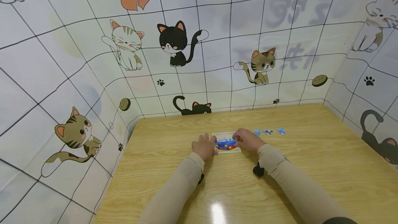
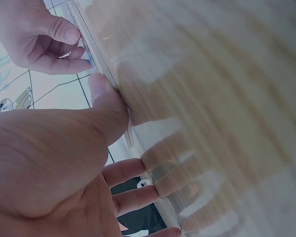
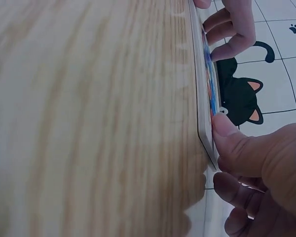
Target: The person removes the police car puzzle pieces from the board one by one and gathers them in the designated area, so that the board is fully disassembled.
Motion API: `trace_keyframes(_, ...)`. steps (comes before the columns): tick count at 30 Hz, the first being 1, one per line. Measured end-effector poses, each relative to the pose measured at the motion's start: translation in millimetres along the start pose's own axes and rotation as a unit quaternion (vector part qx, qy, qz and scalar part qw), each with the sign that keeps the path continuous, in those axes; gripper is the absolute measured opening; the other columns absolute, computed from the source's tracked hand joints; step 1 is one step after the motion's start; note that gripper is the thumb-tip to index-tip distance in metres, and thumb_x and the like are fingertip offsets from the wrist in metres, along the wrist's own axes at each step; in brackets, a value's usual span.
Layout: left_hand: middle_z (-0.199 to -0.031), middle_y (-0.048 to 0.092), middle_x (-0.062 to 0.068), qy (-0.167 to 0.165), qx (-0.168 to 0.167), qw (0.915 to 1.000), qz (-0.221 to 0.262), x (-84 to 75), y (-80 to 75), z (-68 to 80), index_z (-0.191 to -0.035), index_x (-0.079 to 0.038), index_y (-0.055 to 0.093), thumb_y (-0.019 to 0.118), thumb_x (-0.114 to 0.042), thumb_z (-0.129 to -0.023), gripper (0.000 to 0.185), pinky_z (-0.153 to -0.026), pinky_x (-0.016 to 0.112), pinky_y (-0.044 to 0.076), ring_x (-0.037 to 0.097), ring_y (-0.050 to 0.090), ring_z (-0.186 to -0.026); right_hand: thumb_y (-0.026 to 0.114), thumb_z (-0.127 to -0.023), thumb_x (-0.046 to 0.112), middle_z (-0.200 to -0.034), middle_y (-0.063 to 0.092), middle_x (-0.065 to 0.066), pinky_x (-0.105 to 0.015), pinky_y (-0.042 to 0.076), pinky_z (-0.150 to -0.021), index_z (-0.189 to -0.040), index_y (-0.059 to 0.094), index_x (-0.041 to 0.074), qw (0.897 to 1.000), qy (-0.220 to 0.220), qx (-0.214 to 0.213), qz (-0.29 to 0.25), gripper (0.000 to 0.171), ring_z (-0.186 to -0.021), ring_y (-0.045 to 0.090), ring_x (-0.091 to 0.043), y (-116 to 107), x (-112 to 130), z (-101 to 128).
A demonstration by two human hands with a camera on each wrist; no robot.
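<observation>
Both hands rest on a puzzle board (image 1: 226, 143) on the wooden table (image 1: 311, 168). Left hand (image 1: 204, 146) presses its edge with thumb, fingers straight; right hand (image 1: 247, 140) pinches a piece onto it, with loose puzzle pieces (image 1: 268, 131) just beside.

head cam overhead, wrist cams close, share puzzle tray (image 1: 226, 143)

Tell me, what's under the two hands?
A puzzle board lies flat on the table. Its blue and red middle shows between the left hand and right hand; its ends are covered.
</observation>
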State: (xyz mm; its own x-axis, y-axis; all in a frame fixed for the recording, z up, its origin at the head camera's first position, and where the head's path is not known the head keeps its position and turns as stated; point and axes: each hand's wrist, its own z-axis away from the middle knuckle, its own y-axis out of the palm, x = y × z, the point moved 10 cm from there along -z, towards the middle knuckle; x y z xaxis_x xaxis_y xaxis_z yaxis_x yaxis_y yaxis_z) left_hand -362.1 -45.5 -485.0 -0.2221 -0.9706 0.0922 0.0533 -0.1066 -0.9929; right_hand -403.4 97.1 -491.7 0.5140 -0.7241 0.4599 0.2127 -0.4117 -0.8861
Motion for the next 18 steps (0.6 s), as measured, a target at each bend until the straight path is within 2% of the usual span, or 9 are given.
trace_keyframes(18,-0.105,0.043,0.005,-0.001,0.013,0.9998,-0.012,1.1,3.1,-1.4,-0.131,-0.029,0.044,0.054,-0.055,-0.089,0.050,-0.066,0.047,0.047,0.023,0.042,-0.096,0.073,-0.085,0.012,-0.091,0.051,-0.003,-0.035,0.045,-0.076,-0.107,0.060,0.002,1.000,0.010,-0.003,0.007,0.027,-0.081,0.047,-0.017,0.4,3.4,-1.1)
